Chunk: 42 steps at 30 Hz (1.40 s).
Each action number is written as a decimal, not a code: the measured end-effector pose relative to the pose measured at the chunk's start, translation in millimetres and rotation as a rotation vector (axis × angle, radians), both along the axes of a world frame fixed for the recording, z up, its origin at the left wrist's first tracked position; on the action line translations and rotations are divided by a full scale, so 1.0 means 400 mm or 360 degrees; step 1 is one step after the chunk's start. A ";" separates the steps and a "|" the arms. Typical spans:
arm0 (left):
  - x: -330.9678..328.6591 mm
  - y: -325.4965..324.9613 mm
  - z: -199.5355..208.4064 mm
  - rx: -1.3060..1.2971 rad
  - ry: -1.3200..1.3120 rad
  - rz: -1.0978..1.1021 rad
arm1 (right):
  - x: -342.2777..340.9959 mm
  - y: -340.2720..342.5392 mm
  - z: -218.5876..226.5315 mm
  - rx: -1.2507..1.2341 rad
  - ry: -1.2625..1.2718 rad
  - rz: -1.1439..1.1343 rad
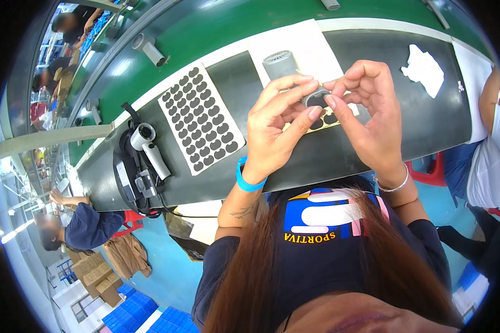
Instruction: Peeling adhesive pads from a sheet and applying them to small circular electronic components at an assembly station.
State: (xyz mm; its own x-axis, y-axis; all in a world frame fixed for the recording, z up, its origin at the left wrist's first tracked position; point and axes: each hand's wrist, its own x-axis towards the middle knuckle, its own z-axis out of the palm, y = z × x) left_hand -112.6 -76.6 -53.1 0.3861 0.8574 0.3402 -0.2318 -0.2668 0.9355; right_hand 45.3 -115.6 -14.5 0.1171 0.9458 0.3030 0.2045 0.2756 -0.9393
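Note:
Above the bench, my left hand (280,125) is closed round a grey, rounded end piece (311,100). It looks like the handle end of the grey hair dryer (281,62) just beyond, whose round grille shows; my fingers hide where they join. A dark sticker (318,100) covers the end face. My right hand (369,111) pinches the same end, thumb at the sticker's edge and forefinger at the rim. Below my fingers lies a partly hidden sheet with dark stickers on yellowish backing (330,119). Left of my hands, a white sheet (240,139) carries rows of dark bean-shaped stickers.
Another hair dryer (153,155) rests on a black bag with a cord at the left. White paper (305,39) lies under the work, and a crumpled white sheet (424,71) to the right. More dryers (148,49) stand on the green surface beyond. Other people sit at both sides.

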 end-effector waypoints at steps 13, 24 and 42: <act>0.026 -0.022 0.018 -0.0122 -0.0021 0.0178 | -0.005 0.000 0.000 0.0045 -0.0171 -0.0087; 0.033 -0.029 0.009 -0.0125 -0.0047 0.0183 | -0.004 -0.009 0.001 0.0064 -0.0386 -0.0162; -0.029 -0.008 0.027 0.0054 0.0370 0.0421 | -0.023 0.163 -0.109 0.0280 -0.1002 0.0618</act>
State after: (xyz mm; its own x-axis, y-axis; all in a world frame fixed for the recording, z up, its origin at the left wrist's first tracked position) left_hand -124.2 -79.6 -42.4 0.2224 0.9278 0.2995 0.0675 -0.3210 0.9447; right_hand 36.2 -50.4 -58.0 -0.4591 0.8153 0.3528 0.5449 0.5721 -0.6129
